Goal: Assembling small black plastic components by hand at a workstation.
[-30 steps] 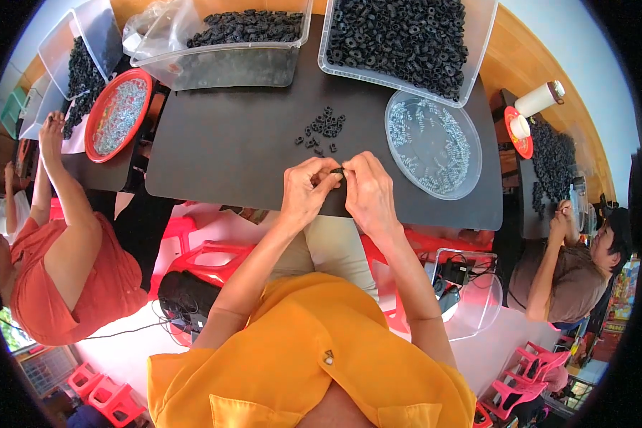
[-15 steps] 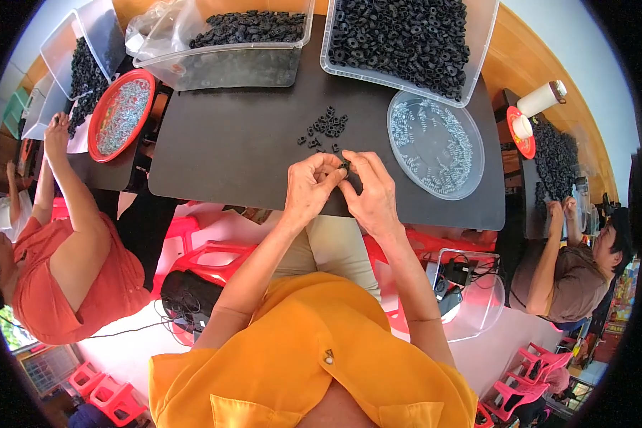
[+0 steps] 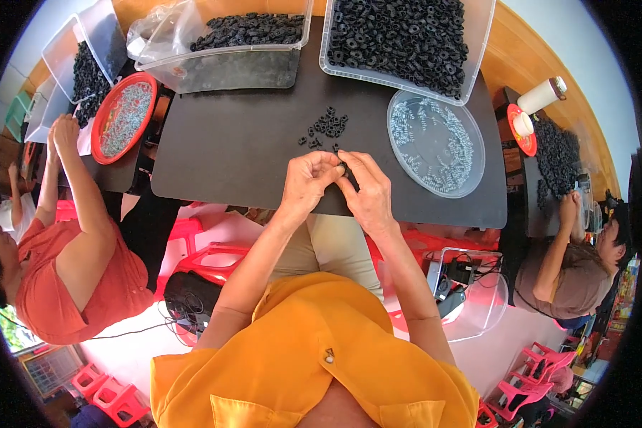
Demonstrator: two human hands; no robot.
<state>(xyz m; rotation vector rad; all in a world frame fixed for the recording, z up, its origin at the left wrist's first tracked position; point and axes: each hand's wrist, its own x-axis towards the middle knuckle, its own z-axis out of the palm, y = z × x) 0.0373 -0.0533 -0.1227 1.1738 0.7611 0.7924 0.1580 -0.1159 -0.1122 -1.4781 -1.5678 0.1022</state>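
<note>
Black and partly hidden, a small part [image 3: 344, 170] is pinched between left hand [image 3: 306, 183] and right hand [image 3: 367, 191] over the near edge of the table [image 3: 228, 143]. Work on it looks unfinished; whether the loose pieces [image 3: 328, 124] beyond are done or left, I cannot tell

Held part [image 3: 344, 168]: black. Loose parts [image 3: 329, 125]: uniformly black. Worktop [image 3: 235, 143]: dark brown, unpatterned. Round tray [image 3: 431, 148]: clear and colourless; its small pieces [image 3: 461, 158] whitish. Basin [image 3: 99, 132] at left: red. Wearer's shirt [image 3: 278, 349]: plain mustard yellow; trousers [image 3: 342, 246] beige. Neighbour's left shirt [image 3: 46, 299]: brick red; right shirt [image 3: 563, 285]: brown. Stools [image 3: 123, 405]: pink.
</note>
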